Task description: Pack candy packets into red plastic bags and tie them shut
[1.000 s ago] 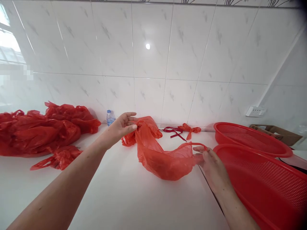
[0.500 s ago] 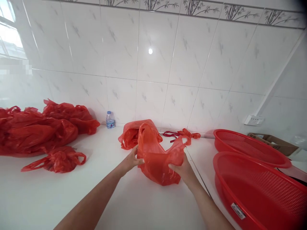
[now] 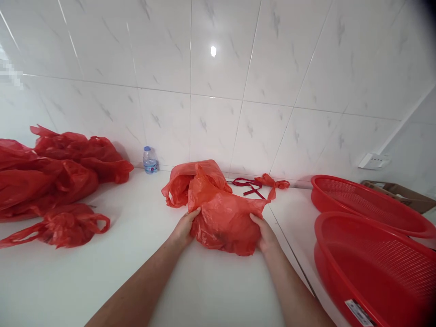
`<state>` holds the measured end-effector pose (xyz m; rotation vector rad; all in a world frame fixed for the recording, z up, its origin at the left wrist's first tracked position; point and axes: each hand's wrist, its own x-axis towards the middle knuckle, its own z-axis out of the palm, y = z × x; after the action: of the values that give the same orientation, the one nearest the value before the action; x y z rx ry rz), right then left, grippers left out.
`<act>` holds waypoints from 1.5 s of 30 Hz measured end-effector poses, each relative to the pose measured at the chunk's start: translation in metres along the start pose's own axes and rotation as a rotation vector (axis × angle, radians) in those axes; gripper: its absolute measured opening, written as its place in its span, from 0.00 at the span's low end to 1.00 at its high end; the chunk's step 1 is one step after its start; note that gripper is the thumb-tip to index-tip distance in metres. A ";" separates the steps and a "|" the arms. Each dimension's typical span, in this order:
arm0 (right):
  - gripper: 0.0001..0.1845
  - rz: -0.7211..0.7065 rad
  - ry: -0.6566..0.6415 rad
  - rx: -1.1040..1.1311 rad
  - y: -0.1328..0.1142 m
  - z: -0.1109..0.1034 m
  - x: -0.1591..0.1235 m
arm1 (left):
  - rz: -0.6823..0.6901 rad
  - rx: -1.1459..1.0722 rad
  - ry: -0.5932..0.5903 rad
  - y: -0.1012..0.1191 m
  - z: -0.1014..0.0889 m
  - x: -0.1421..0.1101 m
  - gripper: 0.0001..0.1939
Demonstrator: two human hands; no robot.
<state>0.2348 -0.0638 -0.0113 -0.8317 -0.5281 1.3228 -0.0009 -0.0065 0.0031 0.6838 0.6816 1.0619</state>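
Between my two hands is a thin red plastic bag [image 3: 226, 222], with something dark showing faintly through its lower part. My left hand [image 3: 185, 229] grips the bag's left side, thumb on the near face and the other fingers hidden behind. On the right edge, my right hand [image 3: 265, 234] holds it in the same way, thumb in front. Right behind it, a folded stack of red plastic bags [image 3: 179, 179] lies against the wall. Red ribbon-like strips [image 3: 250, 183] and a knotted red scrap of bag [image 3: 270, 180] lie beyond my right hand.
A heap of red plastic bags [image 3: 61, 168] covers the left of the white table [image 3: 136, 263], with a smaller filled bag [image 3: 70, 225] before it. A water bottle [image 3: 150, 161] stands by the wall. Two red plastic baskets [image 3: 357, 268] and a cardboard box [image 3: 402, 193] are at right.
The bag's open top has folded down, so its front now looks flatter and wider. Both hands keep hold of its sides. The view has tipped downward.
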 end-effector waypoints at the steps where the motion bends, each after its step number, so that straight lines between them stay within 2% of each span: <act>1: 0.20 -0.001 0.026 -0.001 0.002 -0.005 0.003 | -0.004 -0.022 -0.006 -0.005 -0.003 0.003 0.15; 5: 0.18 0.000 0.068 -0.013 0.002 -0.013 0.020 | -0.026 -0.047 -0.019 -0.012 -0.009 0.008 0.15; 10: 0.16 0.049 0.040 -0.016 0.002 -0.006 0.037 | -0.042 -0.029 0.012 -0.009 -0.006 0.009 0.14; 12: 0.16 0.065 -0.037 -0.051 0.003 -0.001 0.035 | -0.037 -0.013 -0.043 -0.009 -0.006 0.007 0.16; 16: 0.25 0.120 -0.201 -0.157 0.006 0.007 0.021 | -0.032 -0.017 -0.217 -0.006 -0.005 0.000 0.22; 19: 0.22 0.137 -0.247 -0.130 0.008 0.012 0.012 | -0.057 -0.014 -0.340 -0.005 -0.004 -0.005 0.28; 21: 0.19 0.154 -0.250 -0.090 0.008 0.013 0.009 | -0.095 0.016 -0.369 -0.006 -0.004 -0.008 0.29; 25: 0.17 0.197 -0.224 0.005 0.006 0.012 0.007 | -0.154 0.068 -0.280 -0.008 -0.003 -0.011 0.22; 29: 0.11 0.077 -0.105 0.133 0.004 0.012 0.010 | -0.114 0.037 -0.129 -0.008 -0.001 -0.012 0.19; 31: 0.11 0.081 -0.129 0.143 0.004 0.013 0.011 | -0.114 0.022 -0.091 -0.007 0.000 -0.011 0.19; 35: 0.22 0.160 -0.265 0.100 0.004 0.021 0.008 | -0.136 0.031 -0.063 -0.007 -0.002 -0.010 0.17; 41: 0.23 0.107 -0.201 0.053 0.003 0.027 0.001 | -0.165 0.038 -0.069 -0.008 -0.007 -0.007 0.13; 45: 0.18 0.072 -0.202 -0.046 0.004 0.024 0.001 | -0.140 0.037 -0.060 -0.009 -0.007 -0.006 0.12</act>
<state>0.2145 -0.0578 0.0001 -0.7648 -0.6954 1.4747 -0.0034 -0.0139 -0.0067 0.6875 0.6884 0.8983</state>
